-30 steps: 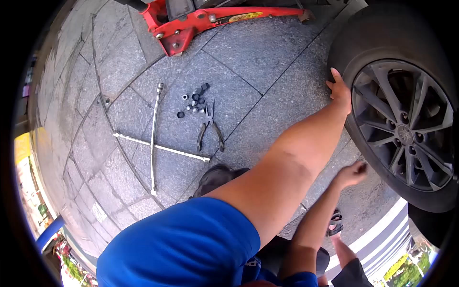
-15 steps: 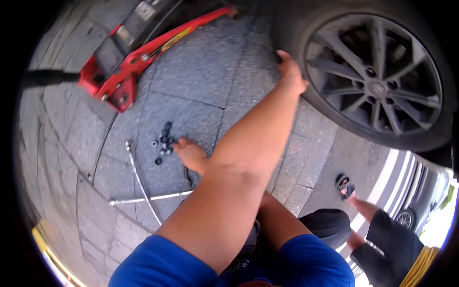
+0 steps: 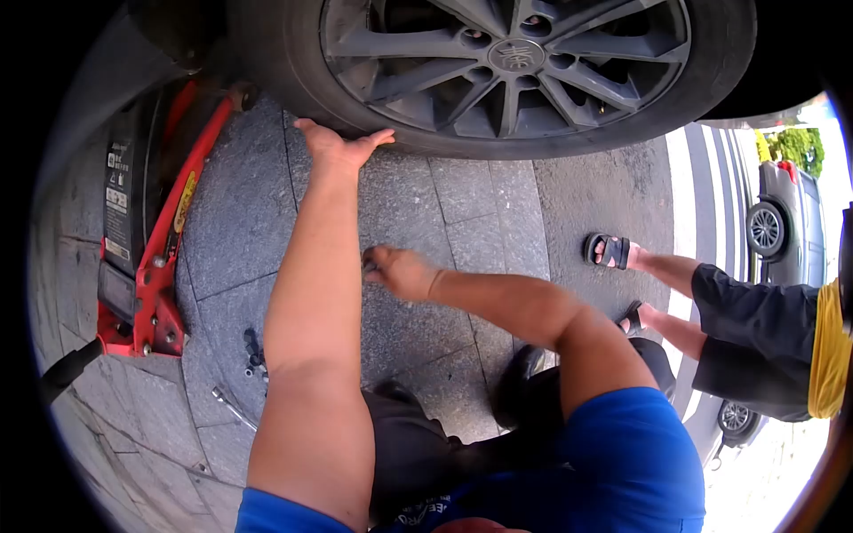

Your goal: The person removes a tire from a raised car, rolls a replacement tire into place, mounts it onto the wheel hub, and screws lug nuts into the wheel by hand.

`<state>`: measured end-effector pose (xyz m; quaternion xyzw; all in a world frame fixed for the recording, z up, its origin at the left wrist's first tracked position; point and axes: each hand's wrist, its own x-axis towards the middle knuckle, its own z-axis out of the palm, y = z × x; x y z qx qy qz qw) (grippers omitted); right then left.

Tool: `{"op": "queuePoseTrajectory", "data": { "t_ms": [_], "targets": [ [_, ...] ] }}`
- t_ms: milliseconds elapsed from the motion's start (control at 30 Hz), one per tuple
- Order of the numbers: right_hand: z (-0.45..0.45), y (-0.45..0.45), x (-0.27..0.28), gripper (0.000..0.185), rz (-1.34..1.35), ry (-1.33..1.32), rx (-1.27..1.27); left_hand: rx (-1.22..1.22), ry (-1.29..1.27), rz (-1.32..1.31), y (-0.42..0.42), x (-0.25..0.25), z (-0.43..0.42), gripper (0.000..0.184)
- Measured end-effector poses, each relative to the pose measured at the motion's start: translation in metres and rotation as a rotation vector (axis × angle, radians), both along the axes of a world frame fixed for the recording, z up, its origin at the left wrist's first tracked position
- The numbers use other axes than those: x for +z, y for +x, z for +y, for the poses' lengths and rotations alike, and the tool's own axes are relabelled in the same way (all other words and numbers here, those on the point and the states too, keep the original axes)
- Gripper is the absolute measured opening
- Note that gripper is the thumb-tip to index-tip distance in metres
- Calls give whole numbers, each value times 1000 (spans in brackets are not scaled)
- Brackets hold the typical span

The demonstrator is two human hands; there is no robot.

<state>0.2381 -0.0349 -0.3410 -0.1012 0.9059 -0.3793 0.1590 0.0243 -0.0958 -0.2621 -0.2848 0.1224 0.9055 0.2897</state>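
A car wheel (image 3: 518,55) with grey spokes and a dark tyre (image 3: 426,142) fills the top of the view. Against the tyre's lower edge rests my left hand (image 3: 340,147), open, with thumb and fingers spread; some fingertips are hidden. My right hand (image 3: 404,271) is closed below the wheel, pinching a small metallic piece that looks like a lug nut (image 3: 369,266). More lug nuts (image 3: 254,348) lie on the paving, partly behind my left forearm. Part of a metal wrench (image 3: 233,409) shows near them.
A red floor jack (image 3: 147,302) with a black handle (image 3: 67,371) stands at left, its arm reaching under the car. On the right a person in dark shorts (image 3: 746,302) and sandals stands by a striped crossing (image 3: 711,186). Parked cars (image 3: 782,222) are beyond.
My right hand has left the lug nut pile and moved up towards the wheel with a small piece. My left hand stays at the tyre. The view has turned towards the wheel.
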Motion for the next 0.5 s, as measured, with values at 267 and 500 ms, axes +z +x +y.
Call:
{"op": "queuePoseTrajectory", "data": {
  "t_ms": [267, 500],
  "targets": [
    [268, -44, 290, 30, 1569, 325, -884, -171, -49, -7, 8, -14, 5, 89],
    [352, -64, 274, 43, 1555, 297, -1208, -58, -150, -14, -3, -2, 36, 76]
  ]
}}
